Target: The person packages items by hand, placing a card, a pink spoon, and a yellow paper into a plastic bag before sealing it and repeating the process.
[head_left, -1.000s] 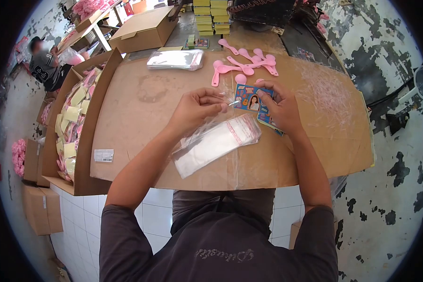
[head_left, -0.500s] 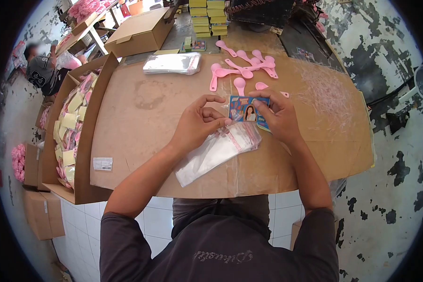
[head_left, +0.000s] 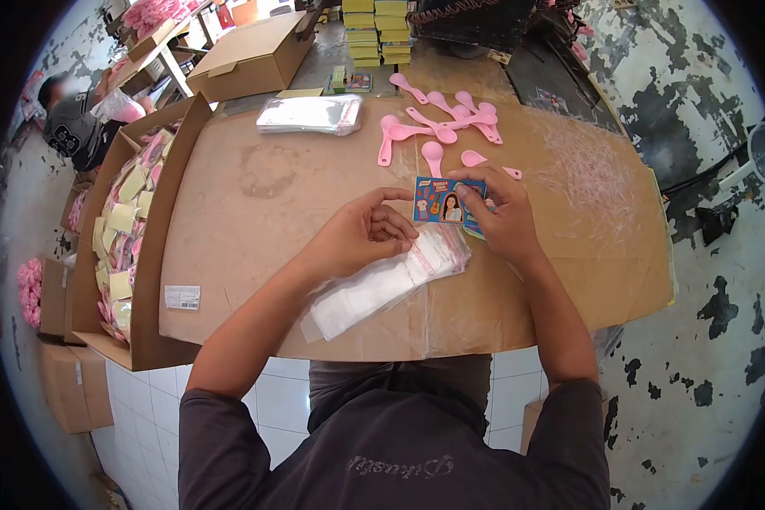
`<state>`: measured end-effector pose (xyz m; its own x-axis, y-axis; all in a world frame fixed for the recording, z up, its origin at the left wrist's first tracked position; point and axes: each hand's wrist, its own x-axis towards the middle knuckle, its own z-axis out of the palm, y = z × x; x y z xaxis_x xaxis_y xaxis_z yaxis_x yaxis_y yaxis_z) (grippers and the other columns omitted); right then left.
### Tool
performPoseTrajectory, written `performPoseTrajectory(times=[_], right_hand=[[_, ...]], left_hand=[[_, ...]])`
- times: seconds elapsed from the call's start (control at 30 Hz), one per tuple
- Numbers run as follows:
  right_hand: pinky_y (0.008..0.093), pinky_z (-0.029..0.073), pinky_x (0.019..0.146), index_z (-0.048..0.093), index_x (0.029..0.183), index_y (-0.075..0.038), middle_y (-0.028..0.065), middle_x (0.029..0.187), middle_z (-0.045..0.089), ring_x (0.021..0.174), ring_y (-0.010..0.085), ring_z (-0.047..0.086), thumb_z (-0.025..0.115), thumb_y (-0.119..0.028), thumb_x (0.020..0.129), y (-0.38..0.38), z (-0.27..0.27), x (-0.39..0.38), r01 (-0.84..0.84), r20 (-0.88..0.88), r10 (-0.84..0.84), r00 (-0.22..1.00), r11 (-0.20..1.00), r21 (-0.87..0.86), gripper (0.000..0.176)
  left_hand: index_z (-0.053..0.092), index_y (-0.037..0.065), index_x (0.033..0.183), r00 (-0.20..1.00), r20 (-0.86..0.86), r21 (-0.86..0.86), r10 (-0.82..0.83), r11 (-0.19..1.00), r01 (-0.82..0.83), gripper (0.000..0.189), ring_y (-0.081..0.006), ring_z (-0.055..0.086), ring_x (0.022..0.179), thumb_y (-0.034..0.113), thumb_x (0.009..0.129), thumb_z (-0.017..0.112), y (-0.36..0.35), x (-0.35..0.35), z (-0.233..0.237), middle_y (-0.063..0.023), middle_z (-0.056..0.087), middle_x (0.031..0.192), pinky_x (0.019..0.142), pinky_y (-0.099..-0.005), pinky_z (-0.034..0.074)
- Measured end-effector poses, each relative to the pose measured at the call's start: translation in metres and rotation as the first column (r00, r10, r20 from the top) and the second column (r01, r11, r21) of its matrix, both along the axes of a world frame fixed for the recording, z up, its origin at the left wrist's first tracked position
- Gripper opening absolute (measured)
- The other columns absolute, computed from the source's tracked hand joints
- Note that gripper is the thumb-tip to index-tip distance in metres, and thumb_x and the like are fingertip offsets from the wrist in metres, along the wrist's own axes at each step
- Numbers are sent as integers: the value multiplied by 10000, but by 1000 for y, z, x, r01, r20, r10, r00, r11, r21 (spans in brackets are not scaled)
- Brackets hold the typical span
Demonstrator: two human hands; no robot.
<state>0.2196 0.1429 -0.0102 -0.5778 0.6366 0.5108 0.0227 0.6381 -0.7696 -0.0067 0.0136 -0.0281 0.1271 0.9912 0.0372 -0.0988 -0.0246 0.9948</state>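
My right hand (head_left: 503,217) is closed on a small blue printed card (head_left: 438,201), thumb on its face and fingers behind. Part of another card peeks out beneath it. My left hand (head_left: 361,231) is closed in a pinch at the open end of a clear plastic bag, the top one on a loose pile of plastic bags (head_left: 382,285). That bag lies slightly askew over the others. Beyond my hands are several pink plastic spoons (head_left: 433,157), some overlapping.
A carton of packed pink goods (head_left: 132,229) stands along the left edge. Toward the back are a stack of plastic bags (head_left: 310,114), a closed cardboard box (head_left: 255,55) and piles of cards (head_left: 378,34). Clear plastic strips (head_left: 591,170) lie at right. Another person (head_left: 76,127) is at far left.
My left hand has moved slightly left and down from the card, and the top plastic bag has shifted left on its pile. My right hand still holds the card.
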Motion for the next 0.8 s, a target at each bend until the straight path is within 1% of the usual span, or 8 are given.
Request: performPoseTrajectory(times=[0.17,0.27,0.37,0.4,0.5,0.6,0.7,0.8], right_hand=[[296,518,777,718,1134,-10,86,1013,677,876,156,652,676,-5,927,-3,5,1,33,20,-35,999,997,76,212],[303,519,796,715,1120,-8,91,1017,671,890,169,655,674,-8,923,1,0,2,87,-52,-86,995,996,24,202],[307,519,856,710,1108,-30,71,1049,697,952,154,671,669,-19,941,-1,9,6,98,29,-100,995,993,71,173],[306,519,858,710,1107,-31,72,1052,695,954,154,669,669,-26,943,-2,11,7,98,40,-101,994,993,70,170],[304,516,863,710,1104,-31,71,1061,693,960,153,663,670,-39,947,-1,11,7,101,56,-105,993,992,74,163],[309,516,859,712,1102,-25,79,1062,687,953,162,660,666,-27,937,0,7,4,107,35,-110,993,991,85,171],[320,521,844,713,1106,-13,94,1051,682,934,190,661,661,4,916,-1,7,4,110,25,-112,993,991,73,198],[319,520,852,708,1118,-14,86,1051,682,948,183,660,663,9,915,-2,8,3,91,34,-92,995,995,41,209]], left_hand=[[513,27,1444,990,-141,44,7,999,-1,638,-112,657,974,-89,862,749,-1,1,3,-68,703,1065,864,-261,543],[624,28,1315,992,-75,145,100,986,-88,530,-131,647,901,15,826,826,-3,1,14,-67,691,1024,822,-276,540],[698,26,1141,656,-751,200,80,974,110,435,-170,636,835,147,769,888,-12,-25,53,-74,674,943,776,-304,530],[717,22,998,661,-750,96,8,991,97,383,-197,627,807,224,732,905,-16,-25,57,-79,644,862,744,-331,518],[725,60,1044,616,-787,67,-13,992,107,343,-157,611,766,164,762,890,-13,-28,37,-51,653,854,706,-288,504],[712,46,993,703,-708,-97,-67,995,-3,266,-140,607,752,151,804,866,-11,-33,42,-45,683,911,704,-292,514],[668,19,1017,762,-644,39,67,998,-55,206,-118,654,807,119,895,800,-10,-36,34,-69,729,962,724,-298,544],[601,7,1119,984,-98,40,149,988,-146,233,-111,698,864,70,948,747,-2,-31,19,-104,752,973,736,-282,559]])
